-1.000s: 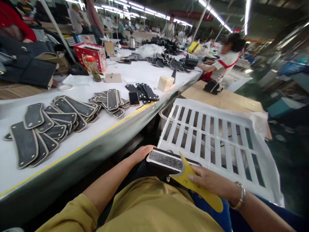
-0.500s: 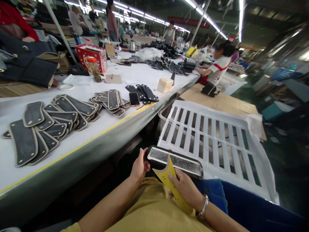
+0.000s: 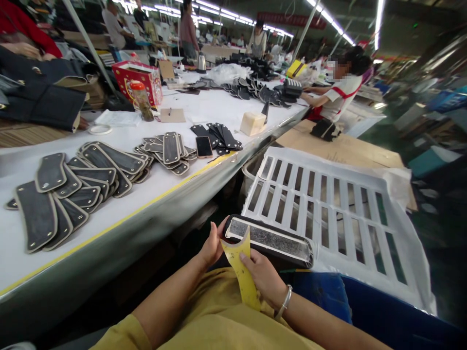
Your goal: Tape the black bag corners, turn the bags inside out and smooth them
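Observation:
A long black case (image 3: 270, 255) lies in front of me, with a pale-edged inset of speckled grey (image 3: 270, 235) along its top. My left hand (image 3: 213, 247) is at the left end of this case, fingers round the end and partly hidden, thumb raised apart. Between thumb and fingers my right hand (image 3: 263, 276) pinches a yellow, dark-spotted panel (image 3: 239, 272) with a hollowed upper end. The panel stands tilted at the near side of the case, its upper corners close to my left fingers and the inset.
At right, a white slatted rack (image 3: 328, 214) lies over a bin; a blue container (image 3: 386, 311) is below it. On the table at left are grey riveted pieces (image 3: 91, 175), a phone (image 3: 204, 147), a foam block (image 3: 252, 124) and a jar (image 3: 143, 102). A co-worker (image 3: 337, 95) sits beyond.
My right hand has moved left with the yellow panel, which now stands more upright and nearer my left hand. My left hand has shifted slightly; the view has turned a little.

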{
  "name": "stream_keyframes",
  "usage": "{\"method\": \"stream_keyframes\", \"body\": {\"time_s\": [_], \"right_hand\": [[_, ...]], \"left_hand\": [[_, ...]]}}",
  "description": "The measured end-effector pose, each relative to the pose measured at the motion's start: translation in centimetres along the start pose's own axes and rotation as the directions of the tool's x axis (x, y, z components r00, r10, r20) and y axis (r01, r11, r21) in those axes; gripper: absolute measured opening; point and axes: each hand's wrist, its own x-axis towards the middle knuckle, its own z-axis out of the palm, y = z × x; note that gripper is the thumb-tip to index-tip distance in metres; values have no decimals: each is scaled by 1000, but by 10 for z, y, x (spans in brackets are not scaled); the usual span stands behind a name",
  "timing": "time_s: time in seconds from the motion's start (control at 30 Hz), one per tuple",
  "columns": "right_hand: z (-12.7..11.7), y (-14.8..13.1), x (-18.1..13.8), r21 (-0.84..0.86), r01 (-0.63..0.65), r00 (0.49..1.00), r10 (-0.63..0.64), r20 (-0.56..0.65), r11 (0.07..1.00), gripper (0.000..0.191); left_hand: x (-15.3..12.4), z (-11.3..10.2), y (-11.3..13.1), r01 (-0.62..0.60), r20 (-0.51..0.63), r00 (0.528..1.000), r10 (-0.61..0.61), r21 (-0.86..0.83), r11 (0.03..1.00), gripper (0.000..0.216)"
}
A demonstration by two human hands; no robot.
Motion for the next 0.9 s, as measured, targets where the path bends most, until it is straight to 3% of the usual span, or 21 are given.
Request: {"method": "stream_keyframes", "body": {"time_s": [0.13,0.23,0.43,0.6,0.9], "right_hand": [[26,0,3,160,-223,973,209,99,962,29],[39,-2,3,291,-303,952,274,136,908,26],[41,-3,6,404,-343,938,286,197,848,23],[40,2,7,458,-339,938,261,227,822,23],[30,7,11,451,-332,935,225,275,829,44]], "left_hand": [[-13,-6,2,3,54,999,-2,-28,1000,70],[-15,-5,5,-16,68,998,16,7,1000,70],[-6,3,12,-46,50,998,40,133,990,65],[-3,4,13,-61,-31,997,69,223,973,61],[-1,9,9,-42,-150,985,89,289,956,54]]}}
